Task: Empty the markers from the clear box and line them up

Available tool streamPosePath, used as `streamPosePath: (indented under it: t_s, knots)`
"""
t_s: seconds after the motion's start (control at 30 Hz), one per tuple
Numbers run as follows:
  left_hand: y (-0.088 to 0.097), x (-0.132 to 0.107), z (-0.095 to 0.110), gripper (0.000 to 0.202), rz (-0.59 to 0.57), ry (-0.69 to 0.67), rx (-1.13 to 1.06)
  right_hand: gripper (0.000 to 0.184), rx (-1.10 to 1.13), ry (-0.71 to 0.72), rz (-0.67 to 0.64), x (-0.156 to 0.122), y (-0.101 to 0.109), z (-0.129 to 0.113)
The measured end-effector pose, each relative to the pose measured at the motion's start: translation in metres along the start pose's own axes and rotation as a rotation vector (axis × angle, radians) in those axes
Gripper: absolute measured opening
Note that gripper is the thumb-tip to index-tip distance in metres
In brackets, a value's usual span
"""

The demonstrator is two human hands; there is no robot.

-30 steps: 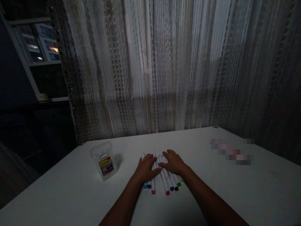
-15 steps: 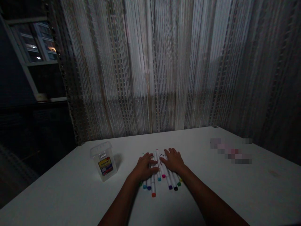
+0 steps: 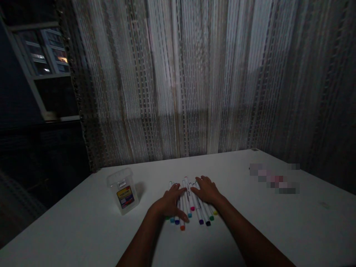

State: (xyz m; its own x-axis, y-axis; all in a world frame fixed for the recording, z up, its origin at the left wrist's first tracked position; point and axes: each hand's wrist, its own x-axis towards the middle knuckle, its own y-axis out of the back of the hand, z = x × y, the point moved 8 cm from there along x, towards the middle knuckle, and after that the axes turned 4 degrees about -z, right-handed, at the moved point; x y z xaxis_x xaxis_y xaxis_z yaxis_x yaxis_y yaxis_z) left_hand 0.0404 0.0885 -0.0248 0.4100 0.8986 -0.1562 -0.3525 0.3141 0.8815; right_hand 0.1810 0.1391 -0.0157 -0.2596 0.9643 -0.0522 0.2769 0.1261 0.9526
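Observation:
Several white markers with coloured ends lie side by side in a loose bunch on the white table (image 3: 91, 218). My left hand (image 3: 168, 203) rests over the left part of the bunch, thumb and fingers spread, near the orange-ended marker (image 3: 182, 222). Across the right part lies my right hand (image 3: 208, 190), its fingers stretched forward over the upper ends. Between the hands the pink-ended marker (image 3: 191, 202) shows. Below the right hand the black-ended marker (image 3: 207, 219) points toward me. Parts of several markers are hidden under both hands.
To the left stands a clear plastic container (image 3: 130, 211) with a lid and a yellow and blue label. A blurred-out pinkish patch (image 3: 274, 178) lies at the right of the table. A string curtain (image 3: 178, 92) hangs behind the far edge.
My left hand has shifted slightly, and its thumb has moved down toward the orange end, away from the fingers. The orange-ended marker has slid a little away from me. My right hand has barely moved.

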Motion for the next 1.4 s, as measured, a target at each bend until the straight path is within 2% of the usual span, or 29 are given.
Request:
streamPosePath:
  t_s: [0.13,0.2,0.27,0.37,0.47,0.57,0.63,0.73,0.83,0.9,1.03,1.17,1.27,1.4]
  knots:
    - [0.010,0.007,-0.006,0.084,0.173,0.014,-0.055,0.061,0.022,0.040,0.032,0.001,0.002,-0.003]
    - [0.012,0.007,-0.007,0.074,0.214,0.011,-0.078,0.065,0.035,0.049,-0.004,0.001,0.004,0.001]
    - [0.011,0.005,-0.006,0.078,0.193,0.006,-0.089,0.075,0.049,0.068,-0.090,0.000,0.002,0.004]
    - [0.006,0.003,-0.002,0.095,0.122,-0.015,-0.041,0.087,0.038,0.110,-0.178,-0.001,-0.003,0.005]
    - [0.004,0.006,-0.002,0.093,0.135,0.002,0.018,0.072,-0.004,0.113,-0.098,0.003,-0.006,0.001]
    - [0.006,0.010,-0.008,0.075,0.234,0.025,0.012,0.058,-0.035,0.083,0.040,0.006,-0.005,-0.002]
    - [0.009,0.012,-0.012,0.065,0.295,0.020,-0.001,0.059,-0.029,0.051,0.068,0.007,-0.002,0.001]
    - [0.016,0.011,-0.021,0.059,0.378,0.047,-0.001,0.072,0.021,0.028,-0.026,0.005,0.001,0.009]
    - [0.023,0.007,-0.028,0.058,0.424,0.103,0.032,0.093,0.042,0.077,-0.166,0.001,-0.001,0.012]
    - [0.025,0.006,-0.030,0.057,0.415,0.147,0.060,0.092,0.034,0.098,-0.188,0.000,-0.003,0.010]
    - [0.026,0.002,-0.030,0.054,0.395,0.219,0.099,0.072,0.009,0.056,-0.061,0.006,-0.004,0.007]
    - [0.032,-0.002,-0.032,0.050,0.437,0.271,0.063,0.067,0.019,0.017,0.033,0.009,-0.001,0.009]
    - [0.034,-0.005,-0.036,0.049,0.438,0.299,-0.005,0.070,0.047,0.007,-0.033,0.005,0.004,0.015]
    - [0.032,-0.007,-0.037,0.052,0.423,0.302,-0.003,0.096,0.089,0.079,-0.220,-0.005,0.003,0.017]
